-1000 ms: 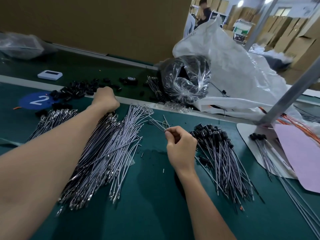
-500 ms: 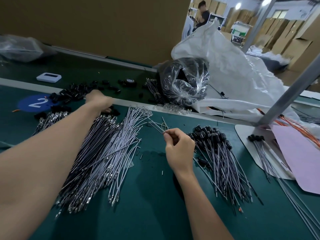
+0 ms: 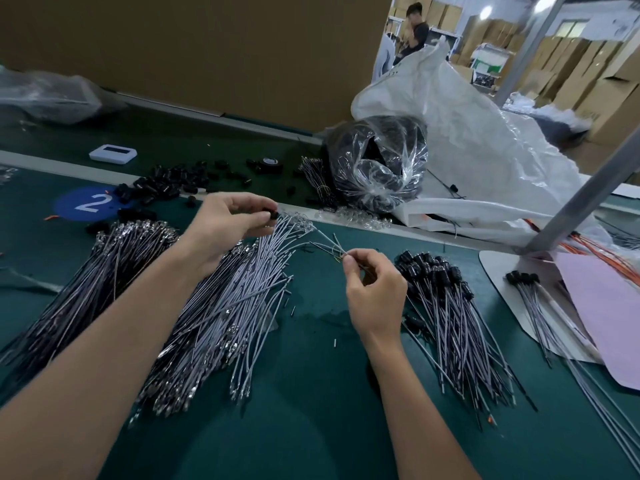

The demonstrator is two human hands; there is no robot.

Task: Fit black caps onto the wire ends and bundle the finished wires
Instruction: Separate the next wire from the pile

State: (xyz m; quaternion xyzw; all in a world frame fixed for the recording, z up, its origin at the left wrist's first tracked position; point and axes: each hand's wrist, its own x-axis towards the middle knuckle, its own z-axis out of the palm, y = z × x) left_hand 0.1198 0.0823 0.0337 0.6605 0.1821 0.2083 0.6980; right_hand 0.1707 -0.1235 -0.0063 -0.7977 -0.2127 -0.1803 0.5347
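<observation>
My left hand (image 3: 230,221) pinches a small black cap (image 3: 273,214) between thumb and fingertips, above the far end of a big heap of grey uncapped wires (image 3: 221,306). To its right my right hand (image 3: 375,292) pinches the end of a thin grey wire (image 3: 325,244) that points up and left toward the cap. The cap and the wire tip are apart. Loose black caps (image 3: 162,187) lie scattered at the back left. A pile of capped wires (image 3: 446,313) lies right of my right hand.
A clear bag of black parts (image 3: 377,164) and a large white sack (image 3: 485,150) sit at the back right. A metal post (image 3: 588,199) on a white base, a pink sheet (image 3: 609,317), orange wires and a small capped bundle (image 3: 530,289) lie at right. A darker wire heap (image 3: 90,282) fills the left.
My left hand has come back from the loose caps at the back left, now holding one cap, and moved right toward the wire. My right hand has stayed nearly in place.
</observation>
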